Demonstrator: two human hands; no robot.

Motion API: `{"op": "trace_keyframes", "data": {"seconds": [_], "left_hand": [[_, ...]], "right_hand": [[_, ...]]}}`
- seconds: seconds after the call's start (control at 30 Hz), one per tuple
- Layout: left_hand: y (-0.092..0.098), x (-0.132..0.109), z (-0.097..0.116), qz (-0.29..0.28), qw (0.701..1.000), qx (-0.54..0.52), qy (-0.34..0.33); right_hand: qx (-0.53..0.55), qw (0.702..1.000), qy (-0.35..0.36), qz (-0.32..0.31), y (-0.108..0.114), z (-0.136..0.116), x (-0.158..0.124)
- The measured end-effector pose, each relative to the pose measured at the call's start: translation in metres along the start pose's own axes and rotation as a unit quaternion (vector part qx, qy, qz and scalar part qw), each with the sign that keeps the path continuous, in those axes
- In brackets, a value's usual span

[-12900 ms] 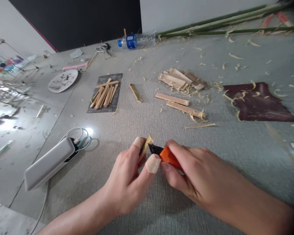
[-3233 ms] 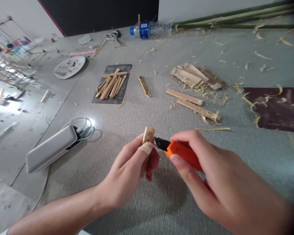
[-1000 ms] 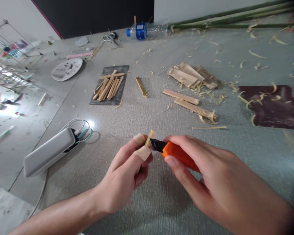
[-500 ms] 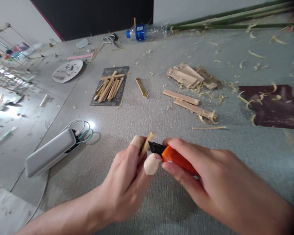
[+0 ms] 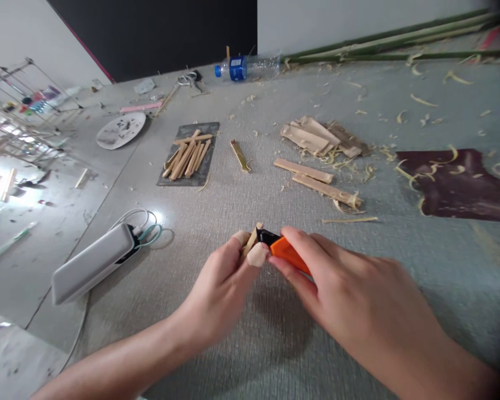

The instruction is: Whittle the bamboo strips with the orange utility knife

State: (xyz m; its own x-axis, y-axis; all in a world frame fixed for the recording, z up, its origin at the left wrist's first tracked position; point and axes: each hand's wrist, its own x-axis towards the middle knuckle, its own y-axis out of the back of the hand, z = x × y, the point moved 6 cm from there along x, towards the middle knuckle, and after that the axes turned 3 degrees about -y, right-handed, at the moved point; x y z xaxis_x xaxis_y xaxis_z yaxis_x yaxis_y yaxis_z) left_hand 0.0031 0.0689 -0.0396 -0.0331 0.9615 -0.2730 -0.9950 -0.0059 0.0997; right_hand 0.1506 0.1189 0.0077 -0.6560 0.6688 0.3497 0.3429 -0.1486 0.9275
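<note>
My left hand (image 5: 219, 283), with pale covers on two fingertips, is closed round a short bamboo strip (image 5: 252, 239) whose end sticks up past the fingers. In my right hand (image 5: 341, 283) is an orange utility knife (image 5: 289, 254) with a black blade. The blade lies against the upper end of the strip, and my left thumb touches the knife close to the blade. Beyond the hands, a single bamboo piece (image 5: 240, 155) lies on the grey table (image 5: 216, 205). Several cut sticks (image 5: 187, 158) are piled on a dark sheet (image 5: 166, 181) to its left.
Split bamboo pieces (image 5: 306, 139) and curly shavings lie right of centre, near a dark red sheet (image 5: 458, 191). A power bank (image 5: 94, 264) with cables sits at left. Farther back are a plate (image 5: 120, 130), scissors (image 5: 188, 80), a plastic bottle (image 5: 238, 68) and green bamboo poles (image 5: 383, 47).
The knife blade has moved up to the tip of the bamboo strip, and both hands are slightly higher in view. The camera has shifted a little, moving the whole scene.
</note>
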Motion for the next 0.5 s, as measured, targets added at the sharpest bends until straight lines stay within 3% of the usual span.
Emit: {"op": "trace_keyframes", "data": {"seconds": [0.17,0.23,0.37,0.5], "left_hand": [[0.003,-0.004,-0.007,0.023,0.998,-0.054,0.028],[0.004,-0.006,-0.007,0.029,0.998,-0.051,0.033],[0.009,-0.009,-0.001,0.053,0.997,-0.045,0.025],[0.01,-0.01,0.005,0.039,0.999,-0.035,0.009]], "right_hand": [[-0.107,0.991,-0.079,0.035,0.015,0.024,0.006],[-0.045,0.995,-0.086,0.028,0.018,0.026,0.01],[0.143,0.985,-0.065,-0.065,0.006,0.013,0.011],[0.21,0.971,-0.066,-0.095,0.0,0.007,0.008]]}}
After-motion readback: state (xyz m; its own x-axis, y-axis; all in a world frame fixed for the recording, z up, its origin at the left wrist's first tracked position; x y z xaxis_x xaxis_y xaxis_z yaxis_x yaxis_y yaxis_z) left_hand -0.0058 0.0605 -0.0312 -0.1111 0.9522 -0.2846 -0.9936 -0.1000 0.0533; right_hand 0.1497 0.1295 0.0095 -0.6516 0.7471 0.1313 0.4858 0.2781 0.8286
